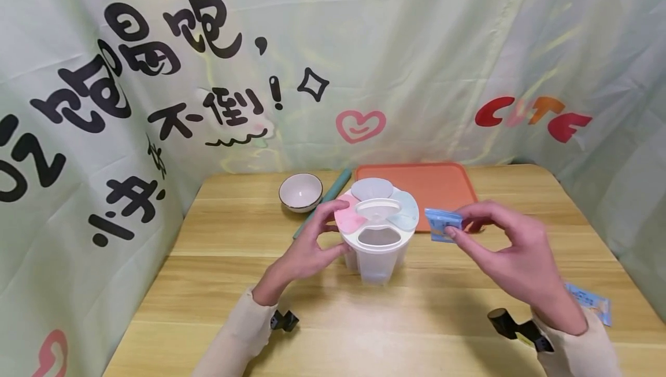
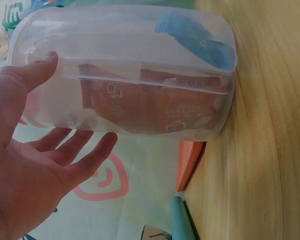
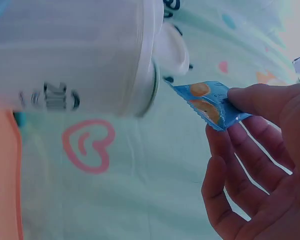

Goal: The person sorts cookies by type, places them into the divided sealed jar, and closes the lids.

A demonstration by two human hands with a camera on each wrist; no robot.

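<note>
A translucent divided container stands on the table, its lid carrying pink, pale blue and whitish flaps. Its front flap is raised over an opening. My left hand holds the container's left side, thumb and fingers spread around the wall. Through that wall, the left wrist view shows reddish-brown packets and a blue packet inside. To the right of the lid, my right hand pinches a small blue snack packet between thumb and fingers. Orange round shapes are printed on this packet in the right wrist view.
Another blue packet lies on the table by the right forearm. Behind the container are an orange tray, a teal stick and a dark-rimmed white bowl. A printed curtain hangs around the table.
</note>
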